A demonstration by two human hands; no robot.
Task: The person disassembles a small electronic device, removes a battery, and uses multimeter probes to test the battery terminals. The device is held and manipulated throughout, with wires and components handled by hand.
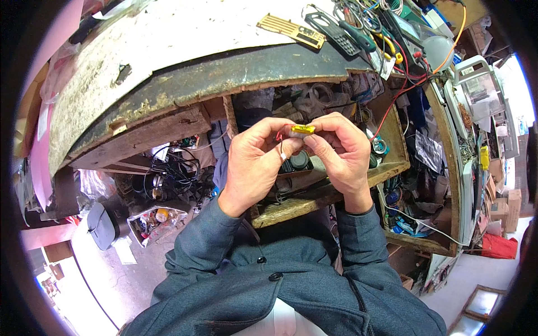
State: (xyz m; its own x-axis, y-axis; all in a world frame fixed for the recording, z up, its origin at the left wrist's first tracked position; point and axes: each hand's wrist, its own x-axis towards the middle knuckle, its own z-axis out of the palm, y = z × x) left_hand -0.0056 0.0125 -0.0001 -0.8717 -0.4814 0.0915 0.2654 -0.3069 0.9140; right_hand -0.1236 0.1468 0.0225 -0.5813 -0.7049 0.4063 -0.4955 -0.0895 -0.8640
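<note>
Between both hands, above an open wooden drawer [330, 193], is a small pouch battery [302, 129] with a silvery body and yellow tape along its top edge. My left hand [255, 159] pinches its left end between thumb and fingers; a short bit of red, which looks like a wire, shows beside those fingertips. My right hand [343, 154] grips the other end, thumb below and fingers behind. The fingers cover parts of the battery. Beneath the hands, the drawer holds a dark round lidded item [300, 161], clear plastic bags and loose parts.
A worn workbench [224, 78] spans the far side. On it lie a fixture plate [291, 31], a black handset-like device [333, 33], pliers [388, 47] and tangled leads. An orange-red cable [400, 92] hangs by the drawer's right. Black cables [182, 173] and a parts box [157, 224] are at left.
</note>
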